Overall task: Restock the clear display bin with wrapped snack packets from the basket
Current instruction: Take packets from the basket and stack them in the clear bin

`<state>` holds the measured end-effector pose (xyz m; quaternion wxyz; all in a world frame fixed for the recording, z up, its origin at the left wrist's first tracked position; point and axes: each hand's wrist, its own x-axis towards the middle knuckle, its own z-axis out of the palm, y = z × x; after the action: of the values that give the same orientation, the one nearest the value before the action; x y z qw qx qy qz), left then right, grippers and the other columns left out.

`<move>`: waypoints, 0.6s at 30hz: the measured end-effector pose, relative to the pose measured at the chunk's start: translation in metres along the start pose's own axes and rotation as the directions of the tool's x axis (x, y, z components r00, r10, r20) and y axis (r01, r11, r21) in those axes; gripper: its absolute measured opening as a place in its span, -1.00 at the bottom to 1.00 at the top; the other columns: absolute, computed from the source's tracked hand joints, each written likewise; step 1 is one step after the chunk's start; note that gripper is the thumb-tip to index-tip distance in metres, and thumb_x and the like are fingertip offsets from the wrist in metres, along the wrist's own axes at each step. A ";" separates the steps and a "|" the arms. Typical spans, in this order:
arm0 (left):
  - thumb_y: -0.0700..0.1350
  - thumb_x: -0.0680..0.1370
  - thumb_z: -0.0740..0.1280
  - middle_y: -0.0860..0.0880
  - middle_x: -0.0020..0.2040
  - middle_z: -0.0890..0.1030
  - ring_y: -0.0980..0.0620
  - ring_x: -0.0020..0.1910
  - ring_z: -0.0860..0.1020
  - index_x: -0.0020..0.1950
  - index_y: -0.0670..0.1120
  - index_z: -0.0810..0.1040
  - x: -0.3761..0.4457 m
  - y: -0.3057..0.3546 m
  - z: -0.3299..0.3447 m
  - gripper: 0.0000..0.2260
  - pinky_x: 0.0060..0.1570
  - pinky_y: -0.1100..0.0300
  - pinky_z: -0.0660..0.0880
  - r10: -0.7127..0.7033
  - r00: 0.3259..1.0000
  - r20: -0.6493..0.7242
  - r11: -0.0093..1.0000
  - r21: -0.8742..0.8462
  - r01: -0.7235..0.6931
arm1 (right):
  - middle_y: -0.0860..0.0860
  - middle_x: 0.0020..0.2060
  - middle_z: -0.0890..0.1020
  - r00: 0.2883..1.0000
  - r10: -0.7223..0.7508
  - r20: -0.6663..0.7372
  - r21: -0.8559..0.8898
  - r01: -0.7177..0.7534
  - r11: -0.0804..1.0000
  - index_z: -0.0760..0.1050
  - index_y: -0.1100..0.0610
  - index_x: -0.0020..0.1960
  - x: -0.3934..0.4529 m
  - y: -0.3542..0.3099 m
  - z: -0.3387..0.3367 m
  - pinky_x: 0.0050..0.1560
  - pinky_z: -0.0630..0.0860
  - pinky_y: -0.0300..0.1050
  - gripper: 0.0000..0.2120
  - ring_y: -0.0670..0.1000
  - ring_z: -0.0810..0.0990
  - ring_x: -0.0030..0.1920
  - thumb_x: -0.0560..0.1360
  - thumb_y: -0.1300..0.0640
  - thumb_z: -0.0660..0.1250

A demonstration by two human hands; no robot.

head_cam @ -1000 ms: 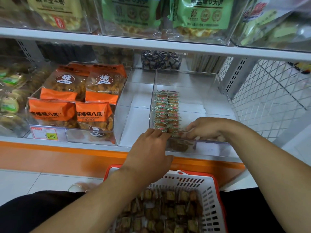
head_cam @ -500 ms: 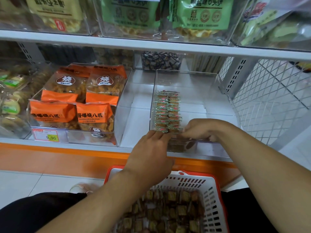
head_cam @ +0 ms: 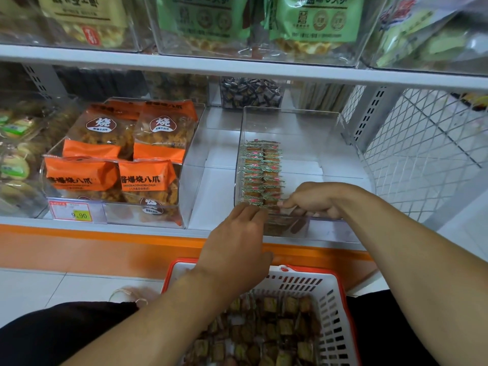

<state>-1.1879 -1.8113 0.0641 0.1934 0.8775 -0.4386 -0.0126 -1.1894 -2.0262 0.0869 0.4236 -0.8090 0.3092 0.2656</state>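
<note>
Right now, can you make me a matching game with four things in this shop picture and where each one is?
Things:
1. basket
2. orange bags
3. price tag
4. green bags

Places:
A. on the top shelf, in a clear box
B. on the front of the clear box to the left
C. down low, nearest the person, under both arms
D. in the clear box left of the bin being filled

Pairs: 1-C, 2-D, 3-B, 4-A
</note>
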 end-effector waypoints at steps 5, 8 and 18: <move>0.06 0.54 0.43 0.02 0.57 0.32 0.02 0.60 0.13 0.61 -0.04 0.23 -0.002 0.000 -0.001 -0.30 0.52 0.14 0.20 0.018 0.999 0.040 1.000 -0.017 -0.018 | 0.17 0.19 0.67 1.000 0.005 -0.002 -0.013 -0.005 1.000 0.45 0.13 0.37 -0.006 0.000 0.004 0.41 0.41 0.05 -0.59 0.21 0.60 0.17 0.65 -0.11 0.24; -0.03 0.53 0.44 -0.01 0.56 0.31 0.01 0.59 0.13 0.58 -0.07 0.28 -0.006 0.004 -0.007 -0.34 0.51 0.17 0.18 -0.007 1.000 0.029 0.998 -0.069 0.010 | 0.13 0.17 0.66 0.967 -0.130 -0.221 -0.141 0.100 0.985 0.58 0.14 0.16 -0.016 -0.004 0.008 0.23 0.51 -0.01 -0.75 0.15 0.64 0.13 0.66 0.00 0.25; 0.03 0.47 0.43 0.04 0.06 0.64 -0.05 0.04 0.63 0.03 0.12 0.53 -0.060 -0.042 0.066 -0.82 -0.05 0.09 0.57 -0.256 0.880 0.401 0.959 -0.011 0.284 | -0.18 -0.13 0.60 0.484 -0.789 -0.377 -0.494 0.616 0.614 0.53 -0.06 -0.01 -0.022 0.088 0.130 -0.20 0.39 -0.24 -0.88 -0.23 0.51 -0.16 0.51 0.11 0.27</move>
<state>-1.2056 -1.7641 -0.0209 0.1276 0.9020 -0.3413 -0.2314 -1.2898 -1.9492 -0.0088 0.2594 -0.9551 0.0130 -0.1423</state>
